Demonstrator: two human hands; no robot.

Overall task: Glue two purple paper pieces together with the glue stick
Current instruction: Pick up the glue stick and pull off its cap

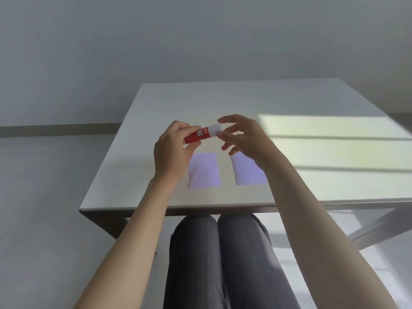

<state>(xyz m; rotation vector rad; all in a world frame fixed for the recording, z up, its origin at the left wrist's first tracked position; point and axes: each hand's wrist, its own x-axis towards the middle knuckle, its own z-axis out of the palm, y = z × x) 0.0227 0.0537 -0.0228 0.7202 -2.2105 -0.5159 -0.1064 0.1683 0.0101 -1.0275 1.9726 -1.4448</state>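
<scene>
A red glue stick (199, 134) with a white cap is held above the table, lying nearly level. My left hand (172, 152) grips its red body. My right hand (242, 137) has thumb and forefinger at the white cap end, the other fingers spread. Two pale purple paper pieces lie flat side by side on the table below the hands: the left piece (205, 171) and the right piece (247, 172), whose upper right part is hidden by my right wrist. A gap of bare table separates them.
The white table (223, 101) stands in front of me, its near edge just above my knees in grey trousers (223, 253). A bright patch of sunlight (334, 141) falls on the table's right side. A plain wall lies beyond.
</scene>
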